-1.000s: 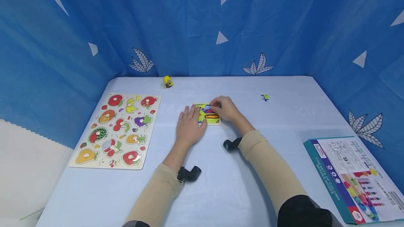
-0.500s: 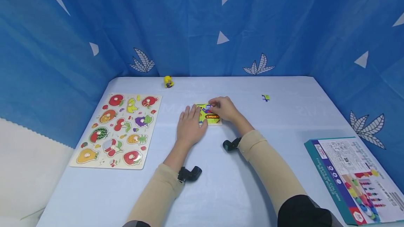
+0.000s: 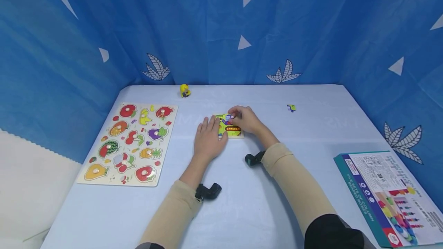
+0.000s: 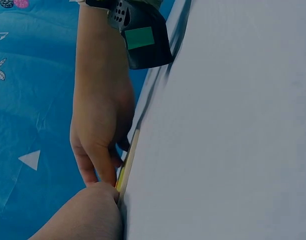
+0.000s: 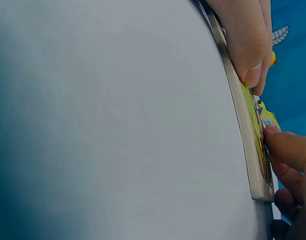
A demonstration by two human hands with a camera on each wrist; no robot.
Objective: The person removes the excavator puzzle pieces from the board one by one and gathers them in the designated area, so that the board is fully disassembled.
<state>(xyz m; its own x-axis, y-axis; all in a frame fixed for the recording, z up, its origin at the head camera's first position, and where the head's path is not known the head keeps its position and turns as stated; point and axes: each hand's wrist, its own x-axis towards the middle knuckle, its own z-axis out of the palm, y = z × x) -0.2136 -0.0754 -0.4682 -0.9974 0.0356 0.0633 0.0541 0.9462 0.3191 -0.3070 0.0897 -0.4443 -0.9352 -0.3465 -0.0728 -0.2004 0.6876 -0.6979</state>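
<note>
Far L of frame: fruit peg board (image 3: 158,123); upper L of ctr, small yellow figure (image 3: 185,90). Ctr: L hand (image 3: 209,140), fingers extended, rests on L side of small puzzle board (image 3: 235,135). R hand (image 3: 247,120) pinches tilted puzzle pc (image 5: 269,119) at board's upper R. Loose pc (image 3: 291,108) R of ctr, apart; teal-edged box (image 3: 387,199) lower R.

The right hand (image 3: 247,119) has edged slightly leftward over the puzzle board (image 3: 232,133), and the piece (image 5: 269,115) at its fingertips has shifted a little.
</note>
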